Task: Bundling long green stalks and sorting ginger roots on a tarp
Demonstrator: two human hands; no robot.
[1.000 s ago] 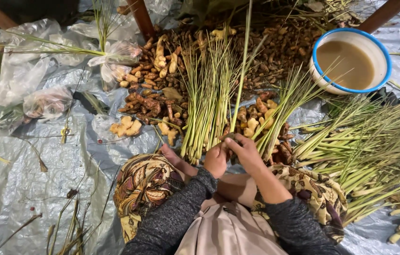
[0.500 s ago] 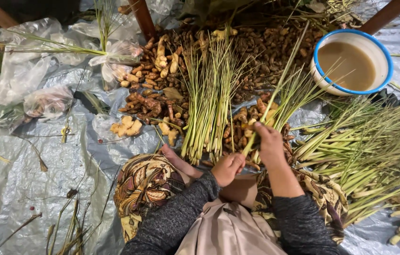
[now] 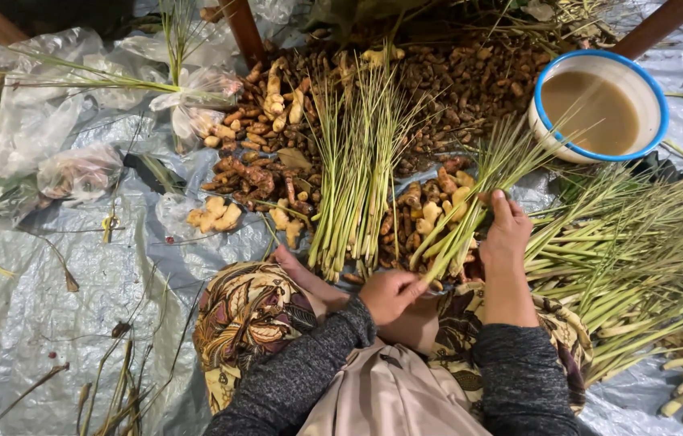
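While seated on grey plastic sheet (image 3: 75, 266): right hand (image 3: 507, 234) closed around small lemongrass bundle (image 3: 470, 214), lying over roots (image 3: 430, 206) near sheet's middle; left hand (image 3: 390, 295) loosely curled, empty, just beside bundle's base. Blue-rimmed bowl (image 3: 599, 105) toward far right corner.

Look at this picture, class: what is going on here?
A seated person sorts lemongrass on a plastic sheet. The right hand rests on a small lemongrass bundle; the left hand sits at its cut ends. A larger bundle lies beside it, on piled ginger and turmeric roots. A bowl of cloudy brown liquid stands to the right.
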